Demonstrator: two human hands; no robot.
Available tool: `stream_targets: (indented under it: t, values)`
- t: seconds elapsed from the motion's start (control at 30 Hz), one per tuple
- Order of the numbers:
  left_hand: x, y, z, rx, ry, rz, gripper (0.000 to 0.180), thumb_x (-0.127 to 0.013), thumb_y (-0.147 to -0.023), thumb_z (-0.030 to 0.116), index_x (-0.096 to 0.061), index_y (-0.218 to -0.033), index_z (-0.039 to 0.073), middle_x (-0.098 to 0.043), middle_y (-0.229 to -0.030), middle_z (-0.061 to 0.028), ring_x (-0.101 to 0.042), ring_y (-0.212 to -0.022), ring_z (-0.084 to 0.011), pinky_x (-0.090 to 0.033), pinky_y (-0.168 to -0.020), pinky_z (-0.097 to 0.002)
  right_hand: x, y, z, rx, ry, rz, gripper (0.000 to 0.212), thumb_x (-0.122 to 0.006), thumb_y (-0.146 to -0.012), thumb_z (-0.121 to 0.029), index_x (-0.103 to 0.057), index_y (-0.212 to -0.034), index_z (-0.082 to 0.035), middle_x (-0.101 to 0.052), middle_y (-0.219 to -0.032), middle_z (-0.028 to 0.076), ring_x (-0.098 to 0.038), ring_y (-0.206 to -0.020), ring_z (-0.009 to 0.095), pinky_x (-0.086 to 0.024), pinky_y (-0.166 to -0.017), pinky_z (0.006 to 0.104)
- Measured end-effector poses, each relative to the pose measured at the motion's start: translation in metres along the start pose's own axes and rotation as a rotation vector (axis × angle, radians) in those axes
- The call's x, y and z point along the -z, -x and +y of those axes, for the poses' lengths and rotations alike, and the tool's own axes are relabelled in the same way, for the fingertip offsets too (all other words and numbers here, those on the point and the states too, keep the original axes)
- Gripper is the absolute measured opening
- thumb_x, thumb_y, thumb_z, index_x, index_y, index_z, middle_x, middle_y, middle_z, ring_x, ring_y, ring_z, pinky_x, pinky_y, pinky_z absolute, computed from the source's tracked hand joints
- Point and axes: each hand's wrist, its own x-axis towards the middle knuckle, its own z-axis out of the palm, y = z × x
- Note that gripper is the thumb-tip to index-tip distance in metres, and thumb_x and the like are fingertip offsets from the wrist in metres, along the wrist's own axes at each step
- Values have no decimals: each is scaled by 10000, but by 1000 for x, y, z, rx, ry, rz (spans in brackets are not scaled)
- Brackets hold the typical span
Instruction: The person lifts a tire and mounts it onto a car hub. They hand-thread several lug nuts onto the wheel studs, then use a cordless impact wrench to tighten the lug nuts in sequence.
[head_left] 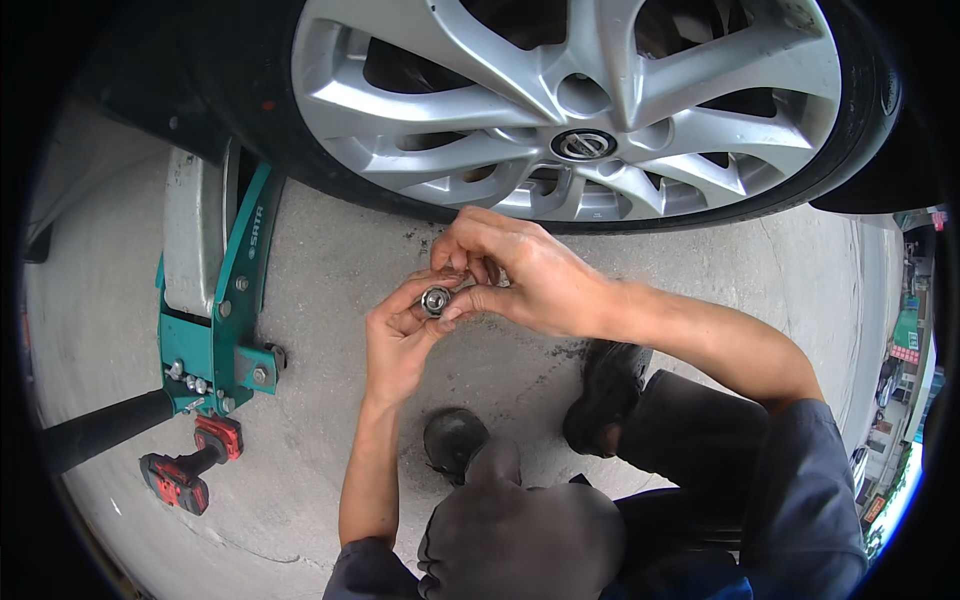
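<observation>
Jack [215,300] and drill [185,470] lie left on the ground, well apart from your hands. Your left hand [395,345] curls shut around a socket [436,299], its open end facing you. Your right hand [520,275] pinches its rim from the right, below the wheel [570,100].

Silver alloy wheel [570,100]; teal floor jack [225,320]; red-black power tool [185,470]; grey concrete floor [330,260]

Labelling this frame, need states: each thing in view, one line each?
Left hand: closed on the socket.
Right hand: fingers pinching the socket's top.
Socket: held off the ground, open end toward the camera.
Wheel: on the car.
Jack: on the ground beside the wheel.
Impact wrench: lying on the ground, untouched.
</observation>
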Motion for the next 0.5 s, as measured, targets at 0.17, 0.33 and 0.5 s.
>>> stream_targets:
  t: [0.17,0.33,0.5]
  values:
    - [-36,-30,-22,-21,135,-21,467,-785,-906,290,-679,-1277,28,-477,-1509,-183,-520,-1361,-292,-442,-1116,-476,-20,63,30,-115,-52,325,489,-848,-832,-115,-570,-1220,-8,-629,-1160,94,-635,-907,192,-567,-801,341]
    - [-87,-49,-7,133,207,-153,624,-689,-968,367,-543,-1452,3,-478,-1527,-203,-476,-1397,-308,-374,-1156,-478,-43,82,32,-50,-84,812,496,-829,-804,40,-577,-1231,57,-686,-1201,183,-700,-1006,232,-602,-822,345]
    - [-127,-65,9,112,216,-281,811,-541,-1034,506,-301,-1592,-32,-536,-1454,-208,-461,-1396,-274,-369,-1141,-445,-18,81,24,41,-44,1229,412,-807,-782,121,-606,-1141,120,-681,-1160,242,-692,-1047,273,-625,-823,355]
